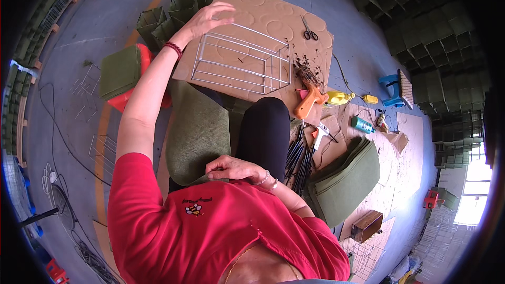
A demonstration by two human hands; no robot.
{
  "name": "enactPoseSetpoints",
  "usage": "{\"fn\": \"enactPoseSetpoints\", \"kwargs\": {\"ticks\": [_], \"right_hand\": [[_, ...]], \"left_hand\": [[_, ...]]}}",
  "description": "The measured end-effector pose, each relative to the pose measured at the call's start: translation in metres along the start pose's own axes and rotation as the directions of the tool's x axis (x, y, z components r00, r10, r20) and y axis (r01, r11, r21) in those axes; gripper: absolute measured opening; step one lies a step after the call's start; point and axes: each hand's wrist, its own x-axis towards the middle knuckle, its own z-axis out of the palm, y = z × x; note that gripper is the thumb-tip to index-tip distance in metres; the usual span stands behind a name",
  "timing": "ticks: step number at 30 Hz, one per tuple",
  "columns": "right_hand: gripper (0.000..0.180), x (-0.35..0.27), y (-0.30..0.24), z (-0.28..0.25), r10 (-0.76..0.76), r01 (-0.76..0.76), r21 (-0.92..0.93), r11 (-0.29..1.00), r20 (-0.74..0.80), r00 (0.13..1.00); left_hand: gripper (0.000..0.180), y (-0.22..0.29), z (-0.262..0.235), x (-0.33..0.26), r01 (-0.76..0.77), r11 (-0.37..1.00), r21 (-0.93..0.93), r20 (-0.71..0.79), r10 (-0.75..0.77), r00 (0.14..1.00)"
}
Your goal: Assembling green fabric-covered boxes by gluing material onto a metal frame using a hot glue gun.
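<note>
My left hand (206,21) reaches out over a cardboard-topped work surface (247,8), its fingers stretched and apart. Just beside its fingertips lies an open box-shaped wire frame (242,59) of thin silver rods; whether they touch it I cannot tell. Across my lap spreads a green fabric sheet (199,129), curving down toward my waist. My right hand (234,168) is closed at the sheet's near edge, close against my red shirt, with fingers curled over the fabric.
Scissors (310,32) and an orange glue gun (311,100) lie on the cardboard. To the right are a white glue gun (319,135), black sticks (301,163), a yellow bottle (339,98) and folded green sheets (347,179). A red stool (144,63) stands left; green boxes (184,0) stand beyond.
</note>
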Motion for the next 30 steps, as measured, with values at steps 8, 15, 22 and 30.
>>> {"fn": "enactPoseSetpoints", "kwargs": {"ticks": [8, 15, 22, 30], "right_hand": [[0.020, 0.002, -0.002, -0.001, -0.006, 0.006, -0.024, 1.000, -0.011, 1.000], [0.017, 0.013, -0.011, 0.000, -0.015, 0.015, -0.077, 0.997, 0.004, 1.000], [0.014, -0.012, -0.041, -0.030, -0.132, 0.139, 0.003, 0.990, -0.302, 0.944], [0.019, -0.006, -0.107, -0.079, -0.094, 0.146, -0.189, 0.971, 0.261, 0.961]], "left_hand": [[0.069, -0.061, 0.011, -0.058, 0.686, 0.575, -0.446, 0.079, -0.738, 0.670], [0.045, -0.064, 0.054, -0.020, 0.410, 0.651, -0.638, -0.149, -0.627, 0.765], [0.061, -0.006, -0.012, -0.078, 0.497, 0.745, -0.444, 0.237, -0.437, 0.867], [0.042, 0.013, 0.037, -0.254, 0.689, 0.611, -0.391, 0.292, -0.627, 0.722]]}}
